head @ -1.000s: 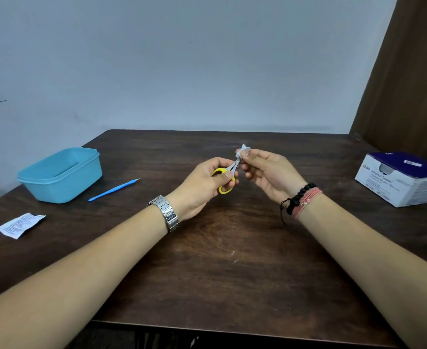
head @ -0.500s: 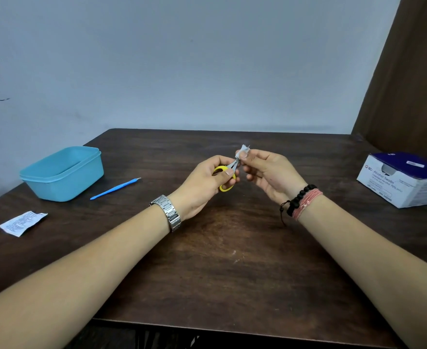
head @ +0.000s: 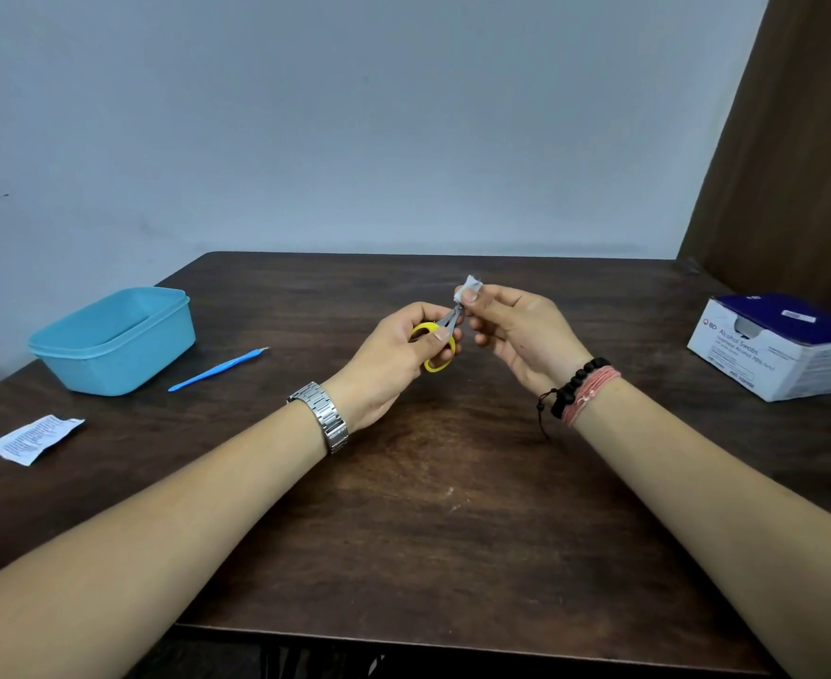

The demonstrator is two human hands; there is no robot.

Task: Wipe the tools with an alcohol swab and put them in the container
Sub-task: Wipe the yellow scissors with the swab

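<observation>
Over the middle of the dark wooden table (head: 452, 556), my left hand (head: 393, 355) grips small scissors (head: 440, 343) by their yellow handles, blades pointing up and right. My right hand (head: 526, 335) pinches a white alcohol swab (head: 469, 288) around the blade tips. The light blue container (head: 114, 338) stands open at the left, apparently with nothing in it. A thin blue tool (head: 217, 369) lies on the table just right of the container.
A torn white swab wrapper (head: 34, 438) lies near the left edge. A white and blue box of alcohol swabs (head: 780, 352) sits at the right edge. A pale wall runs behind the table, with a brown curtain (head: 785, 139) at the far right.
The swab in my right hand has slid slightly up along the scissor blades toward the tips. Both hands stay in about the same place.
</observation>
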